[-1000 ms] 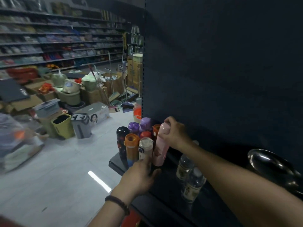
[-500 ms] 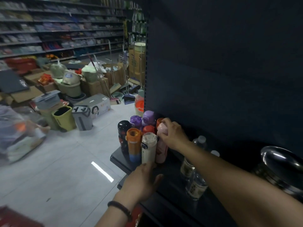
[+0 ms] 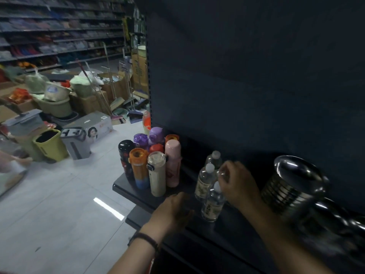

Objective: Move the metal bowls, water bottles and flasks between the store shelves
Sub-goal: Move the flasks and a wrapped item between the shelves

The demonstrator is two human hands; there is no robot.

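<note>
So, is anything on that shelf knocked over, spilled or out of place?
Nothing on the shelf stands out: the flasks stand upright in a tight cluster, and the water bottles are upright too. The only mess is beyond, where boxes and bins crowd the aisle floor.

Dark shelf (image 3: 119, 187), flasks (image 3: 157, 175) clustered at its end, water bottles (image 3: 204, 180), stacked metal bowls (image 3: 292, 186)
</note>
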